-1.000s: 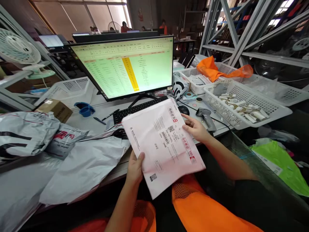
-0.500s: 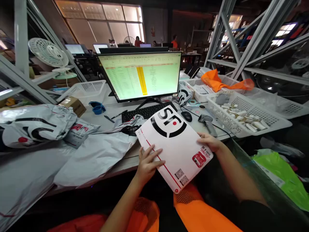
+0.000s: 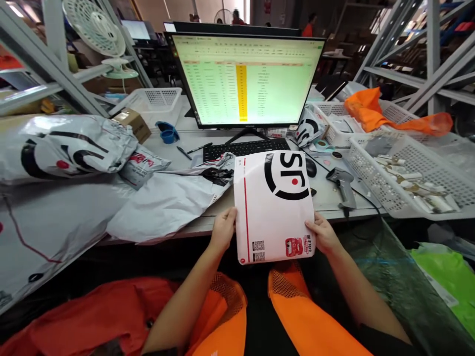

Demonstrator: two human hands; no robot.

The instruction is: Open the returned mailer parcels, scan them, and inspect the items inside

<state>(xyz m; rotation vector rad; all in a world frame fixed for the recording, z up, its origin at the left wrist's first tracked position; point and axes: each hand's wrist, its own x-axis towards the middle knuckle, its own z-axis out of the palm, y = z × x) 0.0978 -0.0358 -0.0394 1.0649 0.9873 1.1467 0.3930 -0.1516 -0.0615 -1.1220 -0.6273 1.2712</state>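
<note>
A flat white cardboard envelope [image 3: 276, 217] with a black "SF" logo, a red line and QR codes is held up in front of the desk edge. My left hand [image 3: 224, 228] pinches its left edge. On the opposite edge, my right hand [image 3: 322, 233] grips with the thumb on the front face; its other fingers are partly behind the envelope. Behind the envelope are a keyboard [image 3: 222, 150] and a mouse [image 3: 310, 168], both partly covered. A grey barcode scanner [image 3: 343, 187] lies to the right of it.
A monitor [image 3: 260, 84] stands at the back of the desk. White and grey plastic mailer bags [image 3: 159, 202] pile up on the left. White baskets [image 3: 408, 173] with small items stand on the right. Metal frames, a fan [image 3: 94, 27] and a blue cup [image 3: 167, 133] are around.
The envelope has turned from tilted to nearly upright. My left hand has shifted from its front face to its left edge. The camera view has tipped downward.
</note>
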